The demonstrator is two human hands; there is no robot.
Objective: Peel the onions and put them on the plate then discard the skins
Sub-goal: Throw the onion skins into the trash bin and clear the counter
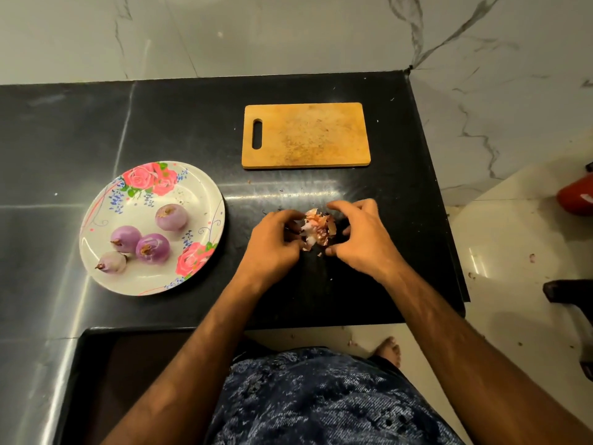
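We judge peeling done: four peeled purple onions (152, 248) sit on the floral white plate (192, 191), centre-left. Mid-frame, our left hand (276, 244) & right hand (361, 240) curl round the pile of papery pink-orange skins (316, 231) on the black counter (321, 300). Next: lift w/o shedding flakes; no bin in view.

You have four peeled purple onions (152, 248) on the flowered white plate (205, 194), three clustered at its near-left, one apart toward the centre. The papery pink-white skins (316, 231) sit heaped right of the plate, toward the counter's (192, 123) front-right corner.
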